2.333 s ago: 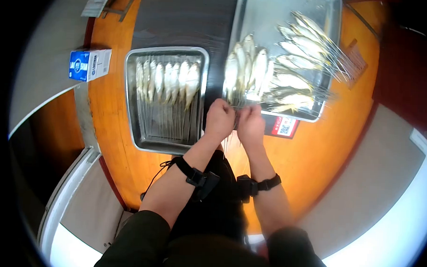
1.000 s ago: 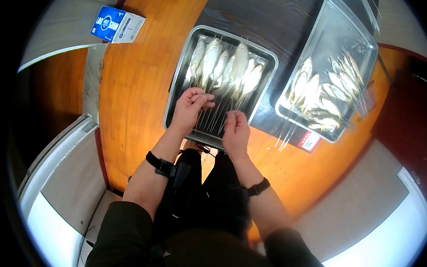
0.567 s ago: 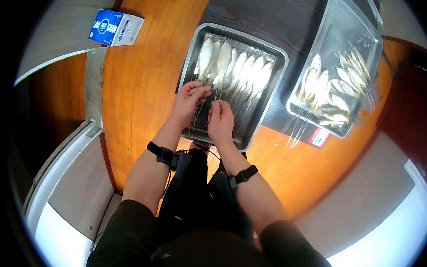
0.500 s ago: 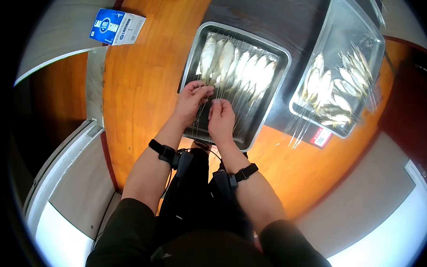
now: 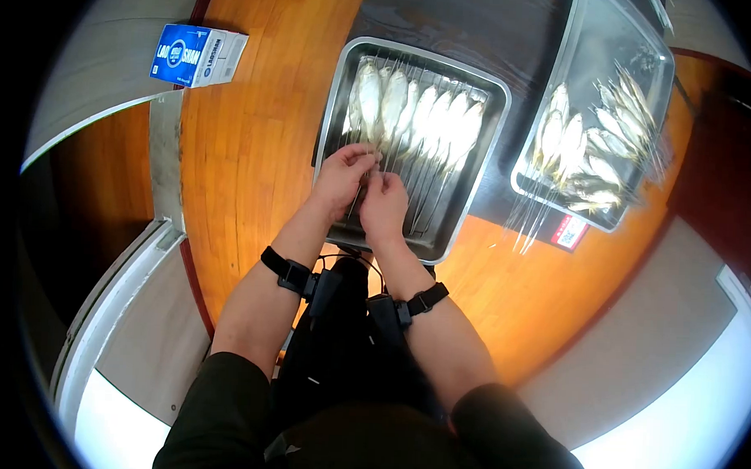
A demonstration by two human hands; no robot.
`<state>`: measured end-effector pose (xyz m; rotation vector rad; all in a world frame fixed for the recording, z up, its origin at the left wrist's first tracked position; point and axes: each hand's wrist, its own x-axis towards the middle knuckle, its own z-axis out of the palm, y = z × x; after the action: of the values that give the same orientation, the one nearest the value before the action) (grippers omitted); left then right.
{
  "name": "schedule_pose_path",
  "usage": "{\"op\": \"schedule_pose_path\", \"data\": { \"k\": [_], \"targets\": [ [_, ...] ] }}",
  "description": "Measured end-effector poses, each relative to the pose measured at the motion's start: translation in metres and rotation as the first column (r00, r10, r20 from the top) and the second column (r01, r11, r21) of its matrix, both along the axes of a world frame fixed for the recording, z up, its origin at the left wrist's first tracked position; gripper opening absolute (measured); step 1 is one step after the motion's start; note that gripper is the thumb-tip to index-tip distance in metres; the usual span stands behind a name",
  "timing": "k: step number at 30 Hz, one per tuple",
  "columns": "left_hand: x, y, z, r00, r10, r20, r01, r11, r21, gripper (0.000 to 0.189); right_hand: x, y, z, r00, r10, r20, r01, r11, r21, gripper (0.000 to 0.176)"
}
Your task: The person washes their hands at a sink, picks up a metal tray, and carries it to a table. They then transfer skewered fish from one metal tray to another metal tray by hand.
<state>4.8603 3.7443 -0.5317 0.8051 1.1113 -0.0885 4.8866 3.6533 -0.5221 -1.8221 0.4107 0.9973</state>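
Note:
A row of silvery skewered fish (image 5: 425,112) lies side by side in a deep metal tray (image 5: 502,115), tails and thin skewers (image 5: 426,195) pointing toward me. My left hand (image 5: 343,177) is over the tray's left part, its thumb and fingers pinched at the skewers just below the leftmost fish (image 5: 370,94). Close beside it, my right hand (image 5: 383,206) has its fingers curled together at the same skewers, the fingertips of both hands nearly touching. How many skewers each hand holds is hidden by the fingers.
To the right, a clear plastic tray (image 5: 519,188) holds more skewered fish (image 5: 615,135), with skewers sticking out over its near edge. Both trays rest on a dark table (image 5: 502,40). A blue and white box (image 5: 196,56) stands on the wooden floor (image 5: 246,147) at left.
My hands have come closer together, the right one shifting slightly left. The fish at the left end have shifted a little against each other. The view has also moved slightly.

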Motion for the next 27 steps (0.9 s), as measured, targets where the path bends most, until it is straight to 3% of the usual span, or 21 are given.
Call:
{"op": "schedule_pose_path", "data": {
  "k": [1,5,7,9,11,13,16,17,18,20,21,23,27],
  "targets": [
    [0.0,-0.001,0.0,1.0,0.005,0.031,-0.004,1.0,-0.004,0.025,0.005,0.0,0.008,0.996,0.077,0.051,-0.071,0.991,-0.116,0.028],
    [0.0,-0.001,0.015,0.999,-0.043,-0.008,0.043,0.999,-0.011,0.026,0.012,-0.029,0.01,0.957,0.199,0.213,-0.163,0.971,-0.174,0.029],
    [-0.01,0.004,0.023,0.985,-0.174,-0.004,0.173,0.98,0.102,0.028,0.028,-0.053,0.026,0.922,0.291,0.254,-0.249,0.951,-0.184,0.027],
    [-0.028,0.012,0.029,0.989,-0.142,0.03,0.138,0.984,0.112,0.028,0.054,-0.078,0.042,0.849,0.436,0.299,-0.399,0.899,-0.178,0.024],
    [-0.049,0.024,0.037,0.993,-0.104,0.061,0.096,0.987,0.126,0.029,0.088,-0.099,0.054,0.69,0.66,0.297,-0.61,0.751,-0.251,0.021],
    [-0.071,0.035,0.042,0.997,-0.081,-0.011,0.081,0.986,0.144,0.029,0.125,-0.106,0.068,0.45,0.837,0.311,-0.798,0.533,-0.28,0.019],
    [-0.105,0.047,0.04,0.995,-0.078,-0.056,0.089,0.97,0.228,0.028,0.167,-0.082,0.083,-0.005,0.978,0.208,-0.906,0.083,-0.416,0.019],
    [-0.113,0.047,0.042,0.996,-0.061,-0.063,0.074,0.973,0.217,0.028,0.176,-0.068,0.085,-0.139,0.975,0.176,-0.901,-0.05,-0.432,0.019],
    [-0.118,0.049,0.044,0.993,-0.055,-0.101,0.077,0.969,0.234,0.028,0.181,-0.052,0.086,-0.157,0.973,0.169,-0.902,-0.071,-0.427,0.019],
    [-0.127,0.048,0.044,0.989,-0.018,-0.145,0.055,0.966,0.254,0.028,0.186,-0.018,0.086,-0.443,0.887,0.129,-0.833,-0.354,-0.426,0.018],
    [-0.129,0.046,0.045,0.989,-0.001,-0.15,0.038,0.969,0.245,0.028,0.187,-0.001,0.085,-0.459,0.88,0.123,-0.828,-0.374,-0.418,0.018],
    [-0.133,0.04,0.046,0.979,0.066,-0.191,-0.021,0.974,0.227,0.026,0.183,0.031,0.08,-0.622,0.773,0.127,-0.746,-0.535,-0.397,0.017],
    [-0.146,0.022,0.039,0.965,0.12,-0.233,-0.07,0.975,0.211,0.025,0.173,0.075,0.055,-0.757,0.633,0.165,-0.64,-0.664,-0.386,0.019]
  ]
}}
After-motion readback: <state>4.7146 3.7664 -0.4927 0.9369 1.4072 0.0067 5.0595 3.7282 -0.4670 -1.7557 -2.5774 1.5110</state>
